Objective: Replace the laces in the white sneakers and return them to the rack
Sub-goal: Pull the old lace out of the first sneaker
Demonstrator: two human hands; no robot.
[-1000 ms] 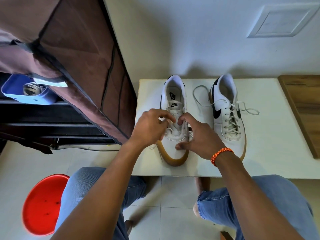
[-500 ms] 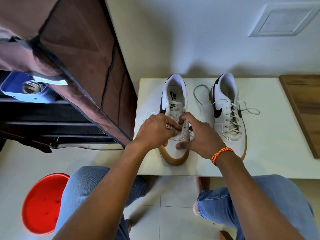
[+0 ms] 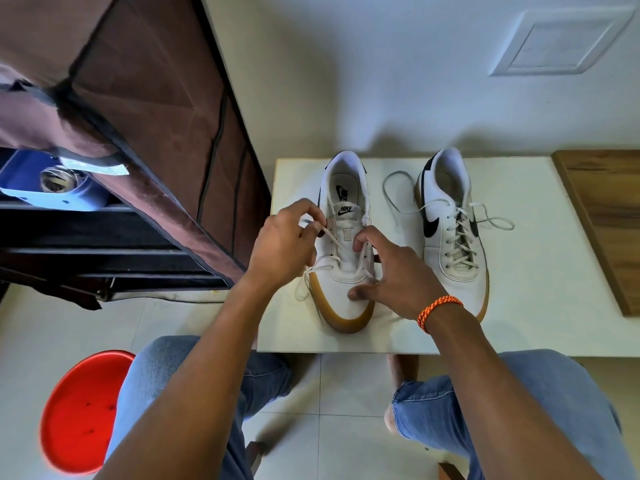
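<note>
White lace [image 3: 330, 237] pinched by left hand [image 3: 284, 242] fingers; right hand [image 3: 394, 271] grips sneaker [image 3: 346, 258].

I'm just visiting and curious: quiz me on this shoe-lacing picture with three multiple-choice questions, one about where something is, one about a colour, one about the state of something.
1. Where do the two sneakers stand?
A. on the white table
B. on the red stool
C. on the floor tiles

2. What colour is the band on the right wrist?
A. green
B. orange
C. black

3. How is the sneaker further from the rack?
A. without any lace
B. laced, its ends lying loose and untied
C. tied in a neat bow

Answers:
1 A: both the near sneaker and the far sneaker sit on the white table.
2 B: the wristband is orange.
3 B: its lace crosses the eyelets, while the ends trail on the table.

The left hand pinches a lace end; the right hand works at the near sneaker.
</note>
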